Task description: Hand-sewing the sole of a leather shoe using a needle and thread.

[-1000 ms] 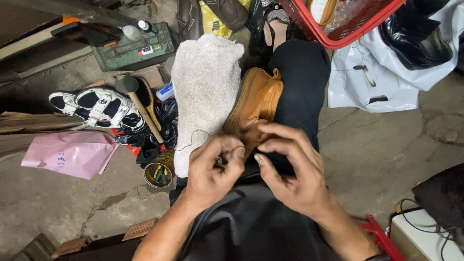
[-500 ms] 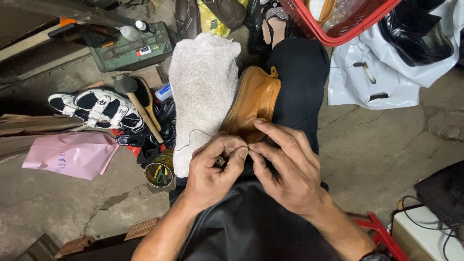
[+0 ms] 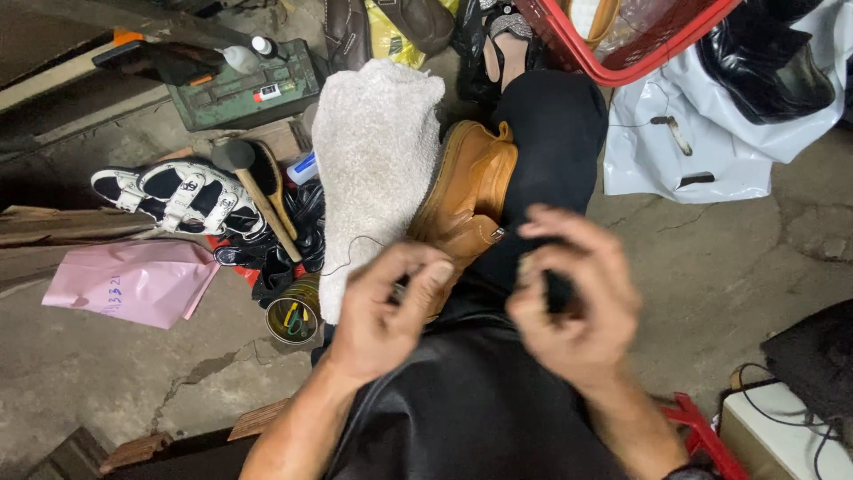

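1. We hold both hands over our lap: the left hand (image 3: 391, 307) pinches finger and thumb together on a thin dark thread (image 3: 351, 249), which curves across a white towel (image 3: 378, 169).
2. The right hand (image 3: 577, 298) is blurred, fingers curled inward; we cannot tell what, if anything, it grips.
3. A tan leather shoe (image 3: 466, 200) lies on our black-clad leg, just beyond both hands and touching the towel.
4. On the concrete floor (image 3: 107, 373) to our left lie a black-and-white sandal (image 3: 178, 197), a wooden-handled hammer (image 3: 258, 191), a pink bag (image 3: 133, 284) and a small tin (image 3: 293, 318).
5. A red basket (image 3: 622, 44) sits ahead.
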